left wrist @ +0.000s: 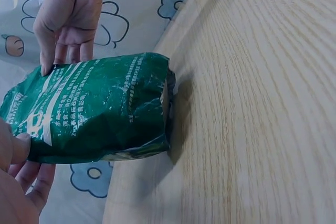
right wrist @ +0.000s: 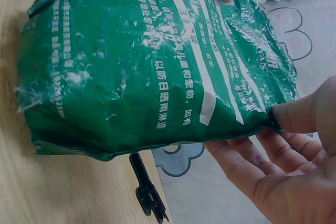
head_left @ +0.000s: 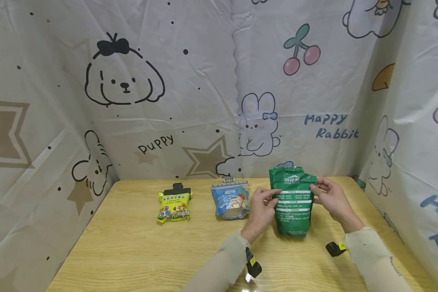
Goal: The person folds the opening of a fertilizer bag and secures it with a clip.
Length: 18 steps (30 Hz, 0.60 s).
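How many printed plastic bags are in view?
3: a yellow plastic bag at left on the pale wooden table, a blue plastic bag in the middle, and a green plastic bag gripped by your left hand and right hand. Others could hide behind the green one.

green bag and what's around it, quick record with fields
green bag: white print, held at both edges
left hand: grips its left edge
right hand: pinches its upper right edge
blue packet: left of green bag, patterned clip on top
yellow packet: farthest left, black clip on top
dark clip-like object: past the green bag, right wrist view
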Each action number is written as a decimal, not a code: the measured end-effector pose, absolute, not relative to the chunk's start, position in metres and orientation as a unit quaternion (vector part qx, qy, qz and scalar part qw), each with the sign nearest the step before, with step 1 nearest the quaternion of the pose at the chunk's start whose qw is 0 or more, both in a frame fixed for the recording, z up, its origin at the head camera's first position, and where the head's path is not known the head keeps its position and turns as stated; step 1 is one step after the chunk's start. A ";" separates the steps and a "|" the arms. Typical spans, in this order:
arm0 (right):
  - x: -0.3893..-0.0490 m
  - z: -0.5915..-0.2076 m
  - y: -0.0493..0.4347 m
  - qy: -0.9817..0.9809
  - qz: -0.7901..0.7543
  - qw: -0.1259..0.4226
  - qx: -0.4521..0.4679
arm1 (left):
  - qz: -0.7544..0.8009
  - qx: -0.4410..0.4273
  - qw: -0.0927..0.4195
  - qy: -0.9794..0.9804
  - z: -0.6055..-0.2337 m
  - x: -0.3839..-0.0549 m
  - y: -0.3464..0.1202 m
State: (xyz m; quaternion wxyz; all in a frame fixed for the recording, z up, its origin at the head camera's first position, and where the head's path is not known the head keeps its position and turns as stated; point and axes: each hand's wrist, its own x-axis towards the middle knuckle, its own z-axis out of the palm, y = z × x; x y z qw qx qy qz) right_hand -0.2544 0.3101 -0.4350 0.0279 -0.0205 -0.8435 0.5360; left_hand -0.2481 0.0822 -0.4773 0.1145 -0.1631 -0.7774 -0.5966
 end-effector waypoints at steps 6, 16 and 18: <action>-0.256 -0.435 0.309 -0.837 0.545 0.034 -0.019 | -0.583 -0.172 0.139 -0.781 -0.478 -0.250 0.081; -0.254 -0.434 0.309 -0.831 0.554 0.052 -0.002 | -0.557 -0.210 0.192 -0.780 -0.480 -0.253 0.078; -0.253 -0.434 0.309 -0.831 0.554 0.056 0.003 | -0.553 -0.217 0.200 -0.779 -0.480 -0.254 0.077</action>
